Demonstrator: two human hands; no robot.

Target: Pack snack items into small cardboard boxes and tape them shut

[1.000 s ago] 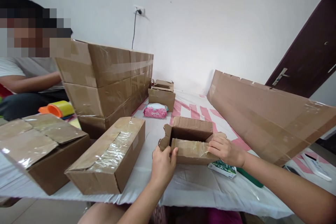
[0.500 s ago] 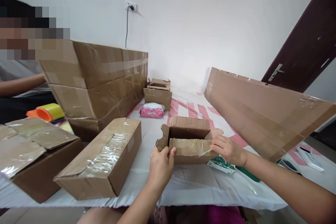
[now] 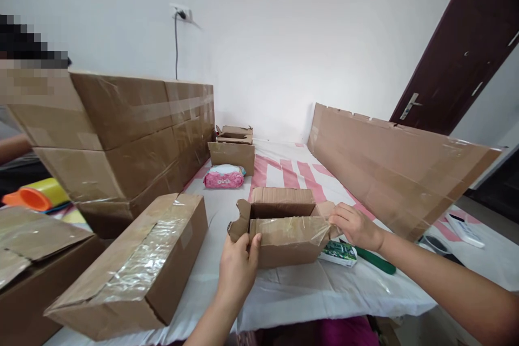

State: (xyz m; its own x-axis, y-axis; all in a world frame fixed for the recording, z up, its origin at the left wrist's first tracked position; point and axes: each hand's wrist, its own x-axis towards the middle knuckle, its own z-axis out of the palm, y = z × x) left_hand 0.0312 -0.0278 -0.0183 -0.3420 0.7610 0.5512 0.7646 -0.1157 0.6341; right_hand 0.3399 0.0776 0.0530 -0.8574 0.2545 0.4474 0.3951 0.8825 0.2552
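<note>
Stacked boxes (image 3: 133, 140), left. Cardboard sheet (image 3: 389, 173), right. Your open box (image 3: 287, 253), lower centre: brown, flaps (image 3: 284, 195) spread, tape (image 3: 310, 225) wrinkled along its near edge. Your left hand (image 3: 237, 265), thumb and fingers pinching its left corner; your right hand (image 3: 357, 227), fingers curled on its right end. Wipes packet (image 3: 224, 178), centre. Green-and-white carton (image 3: 340, 254), beside that right end.

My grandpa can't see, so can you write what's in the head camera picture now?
A person's left hand and right hand hold the two ends of an open cardboard box at a covered table. A taped box lies to the left near stacked boxes, and a pink packet lies farther back.
</note>
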